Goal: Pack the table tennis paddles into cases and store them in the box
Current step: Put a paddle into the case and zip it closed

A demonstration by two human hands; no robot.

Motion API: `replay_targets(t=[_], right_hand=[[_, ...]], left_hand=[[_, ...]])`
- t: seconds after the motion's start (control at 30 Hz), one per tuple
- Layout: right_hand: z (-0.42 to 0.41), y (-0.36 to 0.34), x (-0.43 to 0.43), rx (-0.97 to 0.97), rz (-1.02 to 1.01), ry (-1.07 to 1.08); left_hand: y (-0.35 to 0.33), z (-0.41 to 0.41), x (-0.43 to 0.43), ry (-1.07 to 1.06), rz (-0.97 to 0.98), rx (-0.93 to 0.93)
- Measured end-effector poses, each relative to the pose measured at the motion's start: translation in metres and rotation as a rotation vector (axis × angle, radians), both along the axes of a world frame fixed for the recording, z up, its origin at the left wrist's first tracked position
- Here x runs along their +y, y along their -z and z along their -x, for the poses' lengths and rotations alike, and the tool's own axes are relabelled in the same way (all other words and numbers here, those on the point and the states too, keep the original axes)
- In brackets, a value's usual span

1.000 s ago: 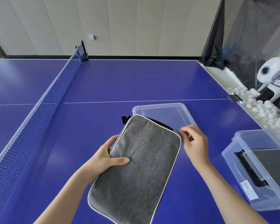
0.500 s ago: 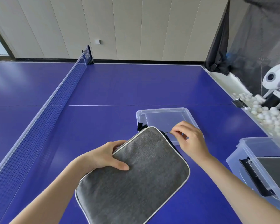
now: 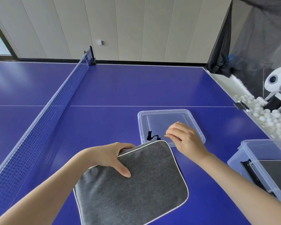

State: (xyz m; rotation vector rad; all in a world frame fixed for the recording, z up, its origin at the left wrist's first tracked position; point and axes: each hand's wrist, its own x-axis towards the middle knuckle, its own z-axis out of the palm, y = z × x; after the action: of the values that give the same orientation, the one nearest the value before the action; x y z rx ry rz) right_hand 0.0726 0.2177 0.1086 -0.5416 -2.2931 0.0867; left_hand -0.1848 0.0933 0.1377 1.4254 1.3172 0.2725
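A grey fabric paddle case (image 3: 136, 184) with white piping lies on the blue table in front of me. My left hand (image 3: 110, 157) grips its upper left edge, thumb on top. My right hand (image 3: 183, 138) pinches the zipper pull at the case's far corner, beside a black loop (image 3: 150, 135). No paddle shows; the case hides whatever is inside. A clear plastic box (image 3: 250, 161) stands at the right edge with a dark grey case inside it.
The box's clear lid (image 3: 167, 120) lies flat just behind the case. The net (image 3: 44, 114) crosses the table on the left. Along the right edge runs a tray of several white balls (image 3: 266, 116) with a white ball machine (image 3: 277, 85) behind it.
My right hand has drawn the zipper pull along the case's far edge to the corner. The case has turned and slid toward me, and my left hand shifted from lying flat to gripping its edge.
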Motion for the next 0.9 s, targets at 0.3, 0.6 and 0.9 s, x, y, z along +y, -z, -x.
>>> replay_targets(t=[0.3,0.6,0.9], right_hand=[[0.002,0.000,0.002,0.006,0.198,0.049],[0.006,0.014,-0.013,0.369,0.889,0.374],[0.054,0.042,-0.058,0.450,1.644,0.211]], left_hand=[[0.011,-0.002,-0.006,-0.138,-0.018,-0.061],[0.040,0.009,-0.021,-0.598,-0.116,-0.303],[0.062,-0.010,-0.027,-1.031,-0.174,-0.596]])
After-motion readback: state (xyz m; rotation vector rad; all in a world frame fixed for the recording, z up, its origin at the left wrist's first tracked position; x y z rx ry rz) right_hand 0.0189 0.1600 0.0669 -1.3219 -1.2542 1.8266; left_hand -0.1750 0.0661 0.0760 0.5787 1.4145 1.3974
